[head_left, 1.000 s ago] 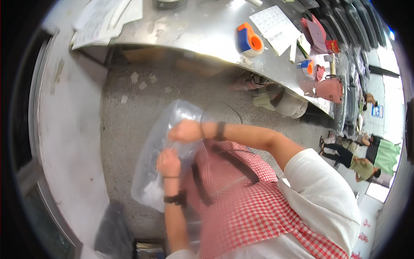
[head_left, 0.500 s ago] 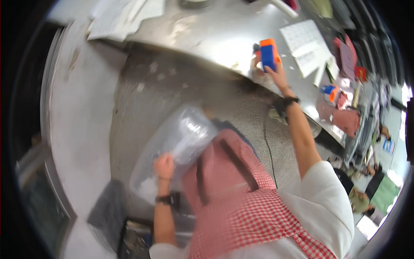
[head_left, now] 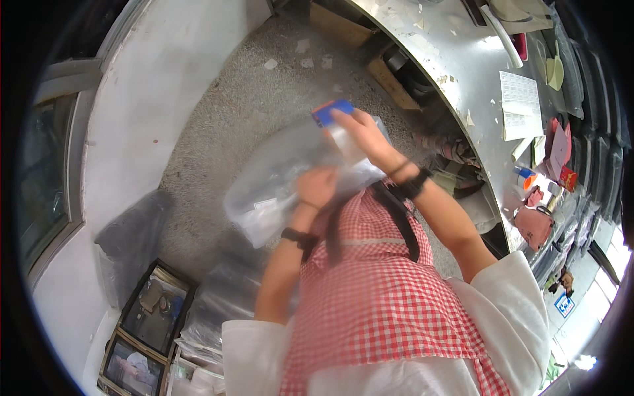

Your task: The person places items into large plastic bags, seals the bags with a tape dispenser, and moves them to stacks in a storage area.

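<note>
A clear plastic bag hangs in front of me, crumpled and shiny, with a small white patch near its lower left. My left hand is closed on the bag's upper side, slightly blurred. In my right hand is a blue-and-orange tape dispenser, gripped by its blue body just above the bag. A pale roll shows below the dispenser's body. Whether the dispenser touches the bag cannot be made out.
A metal worktable curves along the right, bearing paper sheets, a second blue-and-orange dispenser and a pink pouch. Cardboard boxes sit beneath it. At lower left are a dark wrapped bundle and a framed glass case.
My right hand has brought the tape dispenser from over the worktable leftward to the bag. My left hand, still gripping the bag, has moved up and right. The view has turned.
</note>
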The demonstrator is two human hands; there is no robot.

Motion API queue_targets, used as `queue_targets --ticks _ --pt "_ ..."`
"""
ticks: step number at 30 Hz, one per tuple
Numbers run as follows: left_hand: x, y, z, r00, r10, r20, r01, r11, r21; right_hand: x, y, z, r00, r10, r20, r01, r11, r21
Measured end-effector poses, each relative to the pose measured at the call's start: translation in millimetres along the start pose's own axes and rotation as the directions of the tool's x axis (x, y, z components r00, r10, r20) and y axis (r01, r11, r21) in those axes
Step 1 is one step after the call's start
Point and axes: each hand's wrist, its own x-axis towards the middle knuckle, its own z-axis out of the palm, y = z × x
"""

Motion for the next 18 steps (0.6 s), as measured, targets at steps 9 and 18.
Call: queue_targets --ticks 9,18 --pt "33.4 -20.2 -24.3 0.98 -0.118 0.16 0.121 0.993 -0.009 -103.6 15.1 15.8 0.999 -0.048 0.008 0.047 0.995 0.083" --pt "113.1 -50.1 -43.6 0.986 -0.098 0.136 0.092 0.994 0.055 -190.6 167.5 -18.9 0.999 -0.031 0.029 0.036 0.98 -0.194"
